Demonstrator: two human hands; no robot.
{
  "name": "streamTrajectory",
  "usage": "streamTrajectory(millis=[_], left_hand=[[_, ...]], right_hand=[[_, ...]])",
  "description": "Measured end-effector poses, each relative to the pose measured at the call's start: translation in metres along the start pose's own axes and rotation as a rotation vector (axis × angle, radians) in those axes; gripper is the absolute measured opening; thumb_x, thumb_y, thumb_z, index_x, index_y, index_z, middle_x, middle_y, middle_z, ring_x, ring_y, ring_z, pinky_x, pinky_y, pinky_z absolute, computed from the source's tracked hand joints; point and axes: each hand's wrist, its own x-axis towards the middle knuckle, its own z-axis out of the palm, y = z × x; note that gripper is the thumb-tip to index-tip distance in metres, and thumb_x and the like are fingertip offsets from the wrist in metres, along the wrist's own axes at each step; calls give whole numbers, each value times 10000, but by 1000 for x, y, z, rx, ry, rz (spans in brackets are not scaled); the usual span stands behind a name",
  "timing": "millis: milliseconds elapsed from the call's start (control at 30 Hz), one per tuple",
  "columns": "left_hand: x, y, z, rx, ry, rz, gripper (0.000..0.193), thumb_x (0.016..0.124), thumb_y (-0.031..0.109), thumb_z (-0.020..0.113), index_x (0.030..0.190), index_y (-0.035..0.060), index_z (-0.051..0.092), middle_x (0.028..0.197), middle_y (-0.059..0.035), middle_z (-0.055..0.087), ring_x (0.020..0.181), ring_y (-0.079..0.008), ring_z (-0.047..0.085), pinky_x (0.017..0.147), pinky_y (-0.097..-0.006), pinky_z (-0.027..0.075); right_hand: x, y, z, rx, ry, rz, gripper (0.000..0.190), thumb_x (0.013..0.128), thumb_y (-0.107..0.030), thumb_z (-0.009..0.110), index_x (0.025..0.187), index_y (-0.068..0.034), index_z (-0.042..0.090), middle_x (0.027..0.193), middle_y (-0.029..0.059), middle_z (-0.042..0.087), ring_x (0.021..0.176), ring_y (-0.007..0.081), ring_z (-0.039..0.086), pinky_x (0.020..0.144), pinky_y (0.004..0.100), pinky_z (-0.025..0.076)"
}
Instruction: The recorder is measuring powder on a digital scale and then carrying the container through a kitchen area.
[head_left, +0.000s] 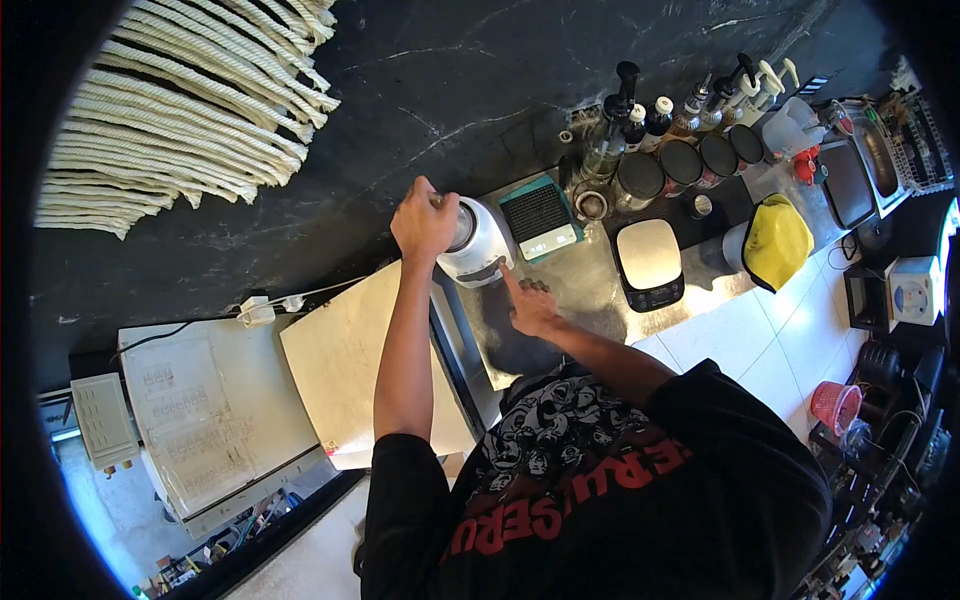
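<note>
A white countertop appliance, seemingly a blender base, stands at the left end of the metal counter, with a clear container on it. My left hand is closed over the top of that container. My right hand touches the dark control panel on the appliance's front with an extended index finger and holds nothing. Just right of the appliance lies a small scale with a black ribbed mat on a teal tray. A second digital scale with a pale platform sits farther right.
Pump bottles and dark-lidded jars line the wall side of the counter. A yellow cloth covers a white container near the front edge. A sink is at the far right. Pale-topped cabinets or freezers stand left.
</note>
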Motion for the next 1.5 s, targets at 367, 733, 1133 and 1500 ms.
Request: streamTrajectory(millis=[367,733,1133,1500], left_hand=[[0,-1,0,2,-29,-14,282,802,328,632,873,65,558,867,-163,682,833,-398,659,718,-501,501],[0,-3,2,21,-8,-2,296,816,349,625,898,70,575,874,-176,690,846,-409,660,735,-510,498],[0,-4,3,16,-12,1,304,815,361,631,898,75,568,876,-179,684,854,-417,653,733,-516,494],[0,0,0,28,-18,12,302,809,334,619,872,46,555,883,-182,673,837,-408,653,725,-513,503]], right_hand=[[-3,-3,6,-119,36,-61,1068,805,-203,688,1581,-211,-47,1228,221,565,1183,387,539,1023,513,398],[-1,-8,6,-136,18,-45,1078,795,-195,678,1582,-181,-57,1182,220,619,1165,366,558,1046,524,352],[-1,-9,5,-116,-14,-34,1056,824,-198,653,1578,-200,-87,1176,248,612,1146,392,575,1043,532,376],[1,-9,6,-130,-12,-41,1066,815,-179,643,1573,-194,-106,1161,253,626,1120,399,592,1038,516,388]])
